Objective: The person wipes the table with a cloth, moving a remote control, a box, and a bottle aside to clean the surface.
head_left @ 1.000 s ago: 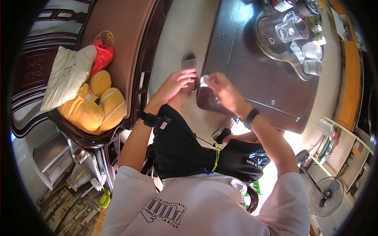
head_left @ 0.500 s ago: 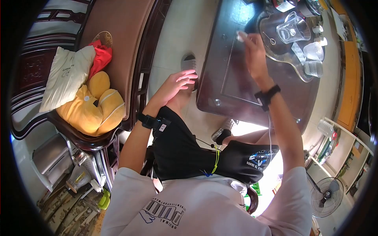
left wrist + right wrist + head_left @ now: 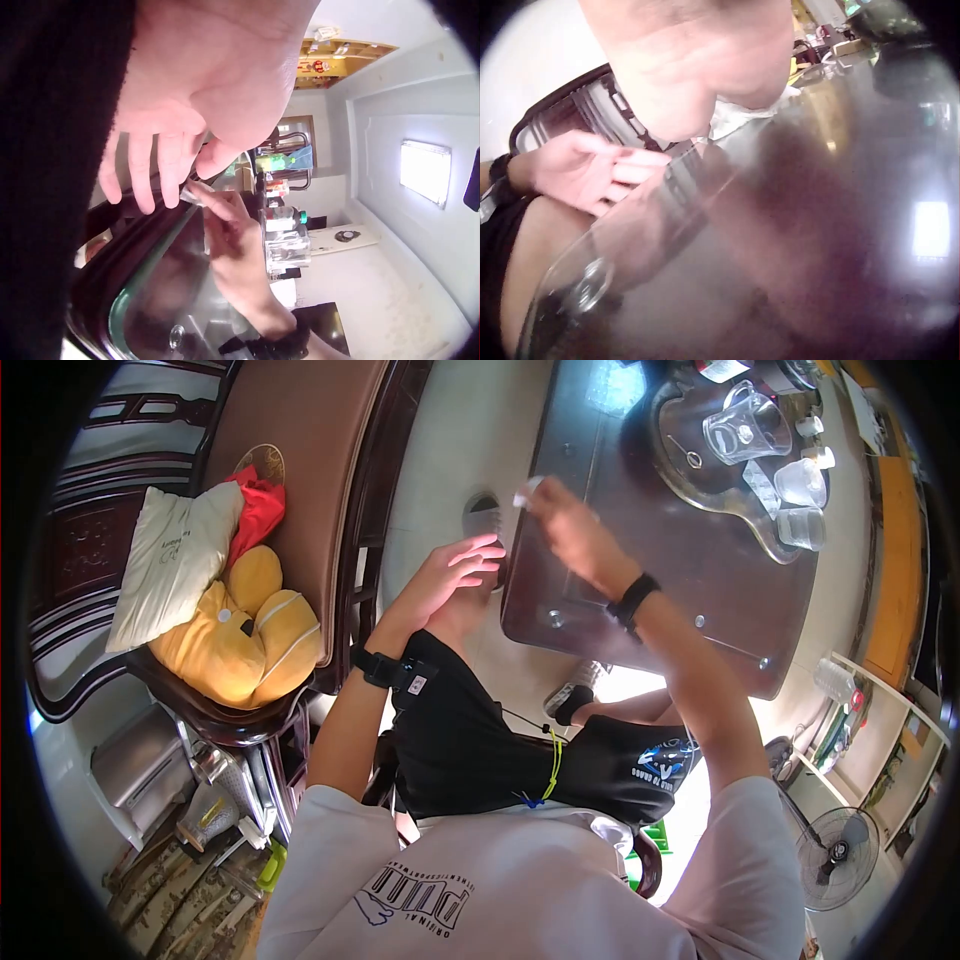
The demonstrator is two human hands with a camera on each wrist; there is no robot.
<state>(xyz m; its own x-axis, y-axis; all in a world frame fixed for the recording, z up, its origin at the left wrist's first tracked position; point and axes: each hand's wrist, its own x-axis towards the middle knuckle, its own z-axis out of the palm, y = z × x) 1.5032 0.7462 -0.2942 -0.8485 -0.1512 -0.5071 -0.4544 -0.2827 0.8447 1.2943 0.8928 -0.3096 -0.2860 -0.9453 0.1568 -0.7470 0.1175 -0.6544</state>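
A dark wooden table (image 3: 640, 575) with a glossy, glass-like top stands on the pale tiled floor (image 3: 450, 430). At its far end lies a dark curved tea tray (image 3: 712, 488) bearing a clear glass pitcher (image 3: 745, 428). Two glass cups (image 3: 800, 482) sit at the tray's edge, possibly on the tabletop itself.

Right hand (image 3: 568, 528) raised, fingers (image 3: 546, 502) pinching; left hand (image 3: 448, 577) relaxed, flat.

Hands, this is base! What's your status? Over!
Right hand pinches small white piece over the table edge. Left hand empty, fingers relaxed, beside table corner. Glass cups far off on the tray.
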